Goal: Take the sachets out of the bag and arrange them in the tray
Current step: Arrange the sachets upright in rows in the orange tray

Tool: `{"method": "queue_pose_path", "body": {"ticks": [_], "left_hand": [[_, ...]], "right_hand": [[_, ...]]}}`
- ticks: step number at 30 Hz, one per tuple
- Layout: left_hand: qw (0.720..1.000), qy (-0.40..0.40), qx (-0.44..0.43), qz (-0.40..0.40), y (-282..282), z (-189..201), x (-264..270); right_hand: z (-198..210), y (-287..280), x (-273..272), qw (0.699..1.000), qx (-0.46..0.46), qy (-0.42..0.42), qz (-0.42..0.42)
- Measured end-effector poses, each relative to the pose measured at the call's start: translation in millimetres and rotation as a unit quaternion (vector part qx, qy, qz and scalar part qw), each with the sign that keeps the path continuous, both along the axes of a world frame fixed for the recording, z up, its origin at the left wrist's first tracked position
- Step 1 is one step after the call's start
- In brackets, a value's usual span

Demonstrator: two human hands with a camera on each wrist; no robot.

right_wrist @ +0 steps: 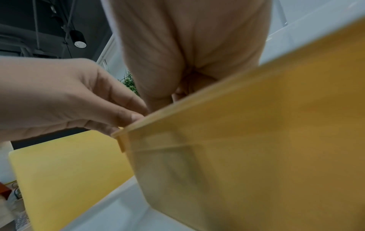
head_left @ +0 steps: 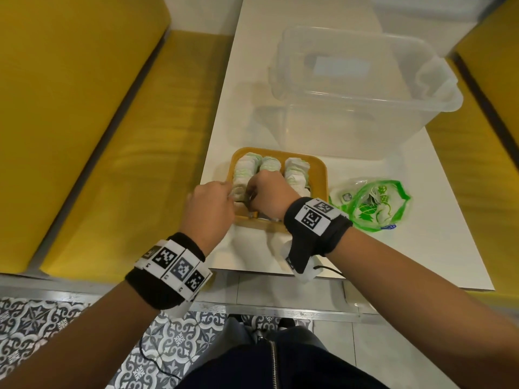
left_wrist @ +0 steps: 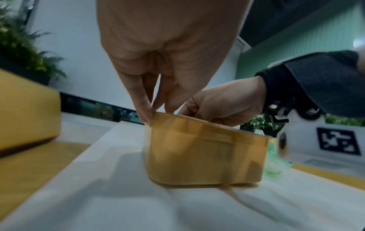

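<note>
An orange tray (head_left: 318,178) near the table's front edge holds three rows of white-and-green sachets (head_left: 296,171). My left hand (head_left: 213,206) pinches the tray's left rim near its front corner, one finger outside the wall (left_wrist: 145,112) and the others inside. My right hand (head_left: 266,189) reaches down into the tray with its fingers curled round sachets at the near end of the left rows; the rim hides their tips in both wrist views. The green-printed clear bag (head_left: 370,204) lies open on the table, right of the tray, with a few sachets inside.
A large clear plastic tub (head_left: 362,91) stands behind the tray on the white table (head_left: 421,248). Yellow bench seats (head_left: 84,108) flank the table on both sides. The table's front edge runs just below my wrists.
</note>
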State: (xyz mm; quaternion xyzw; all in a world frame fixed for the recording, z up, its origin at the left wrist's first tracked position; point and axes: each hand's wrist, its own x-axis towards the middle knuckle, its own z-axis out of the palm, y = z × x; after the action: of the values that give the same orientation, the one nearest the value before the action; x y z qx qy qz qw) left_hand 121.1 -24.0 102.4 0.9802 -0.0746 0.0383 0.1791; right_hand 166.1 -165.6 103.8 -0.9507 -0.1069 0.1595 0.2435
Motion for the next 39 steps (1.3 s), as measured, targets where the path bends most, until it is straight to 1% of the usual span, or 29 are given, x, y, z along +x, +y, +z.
{"method": "queue_pose_path", "body": {"ticks": [4, 7, 10, 14, 18, 21, 25, 28, 31, 33, 36, 39], "left_hand": [[0.999, 0.012, 0.03, 0.029, 2.3, 3.7, 8.8], [0.998, 0.014, 0.057, 0.014, 3.2, 3.0, 22.0], [0.998, 0.017, 0.045, -0.027, 1.9, 4.6, 33.2], [0.998, 0.008, 0.033, -0.051, 3.2, 2.2, 41.7], [0.997, 0.044, -0.015, -0.06, 0.3, 2.1, 42.8], [0.997, 0.06, -0.033, -0.032, -1.2, 4.8, 39.3], [0.996, 0.061, -0.068, -0.005, -0.2, 2.1, 27.2], [0.994, 0.062, -0.088, 0.011, 0.4, -0.7, 21.8], [0.991, 0.061, -0.116, 0.038, -0.6, -2.0, 21.2], [0.987, 0.068, -0.138, 0.052, -1.1, -2.6, 21.4], [0.984, 0.074, -0.152, 0.062, -1.6, -3.8, 22.6], [0.984, 0.072, -0.152, 0.061, -2.8, -5.9, 23.3]], "right_hand": [[0.9, -7.6, -1.9, 1.0, -0.008, 0.001, -0.017], [0.7, -7.0, -4.0, 1.0, -0.02, -0.002, -0.014], [0.0, -4.1, -3.4, 1.0, -0.012, -0.006, -0.01], [-0.5, -3.8, 1.6, 1.0, -0.002, -0.006, -0.015], [-5.3, -7.1, 5.5, 0.998, 0.014, -0.04, -0.043], [-4.4, -6.3, 4.2, 0.999, 0.025, -0.017, -0.009], [-0.9, -1.4, -1.9, 0.997, -0.034, -0.025, 0.057], [0.9, -2.0, -5.9, 0.996, -0.038, -0.026, 0.081], [4.8, -7.6, -8.8, 0.994, 0.01, 0.001, 0.11], [8.1, -13.7, -9.9, 0.989, 0.048, 0.043, 0.133], [9.0, -22.0, -8.5, 0.98, 0.039, 0.101, 0.165], [7.4, -26.5, -4.1, 0.973, 0.079, 0.145, 0.162]]}}
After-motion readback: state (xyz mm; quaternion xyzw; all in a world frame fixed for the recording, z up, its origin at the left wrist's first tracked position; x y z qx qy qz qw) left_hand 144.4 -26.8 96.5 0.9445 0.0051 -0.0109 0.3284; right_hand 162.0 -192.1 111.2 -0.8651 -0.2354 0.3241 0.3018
